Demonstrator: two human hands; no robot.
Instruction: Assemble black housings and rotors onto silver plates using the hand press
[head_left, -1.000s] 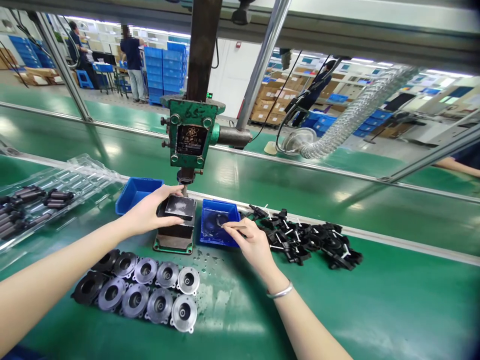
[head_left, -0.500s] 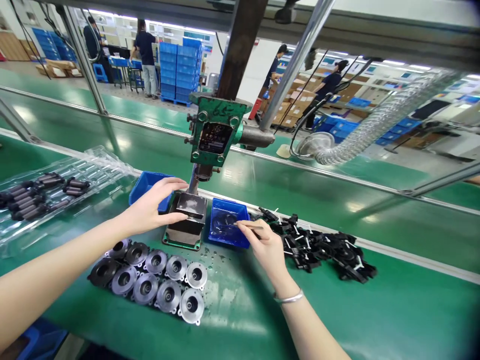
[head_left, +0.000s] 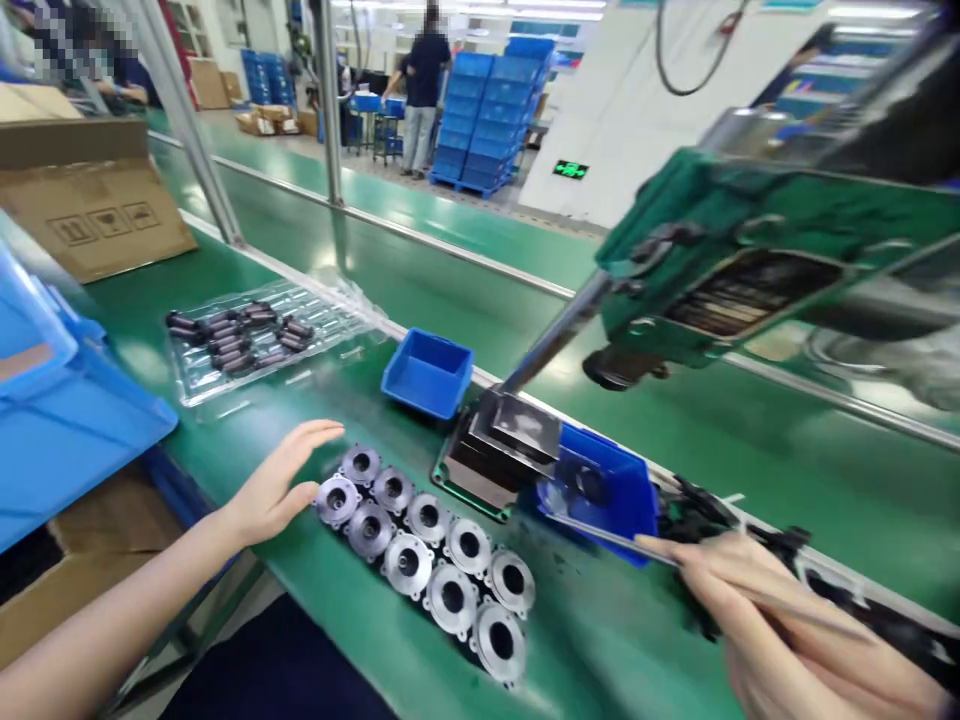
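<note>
Over the green tabletop (head_left: 622, 640), the right hand (head_left: 810, 610) is pinching a thin rod (head_left: 600, 532), its tip meeting the right blue bin (head_left: 637, 510), which is holding something blurred; the left hand (head_left: 274, 490) is keeping its fingers apart beside metal housings (head_left: 420, 580); a clear tray (head_left: 330, 310) is carrying dark cylinders (head_left: 229, 345).

Right hand (head_left: 817, 635) blurred, cut off at lower right; thin tool (head_left: 615, 538) partly hidden by fingers (head_left: 709, 585); black parts (head_left: 690, 510) beyond fingers partly covered; above fingers, green press head (head_left: 720, 225) smeared, label (head_left: 754, 293) unreadable.

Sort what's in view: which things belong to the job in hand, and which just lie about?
Probably the job:
thin tool, in the right hand
blue bin, at its tip
round parts, near the left hand

Probably just lying about:
marked carton
distant crates
</note>
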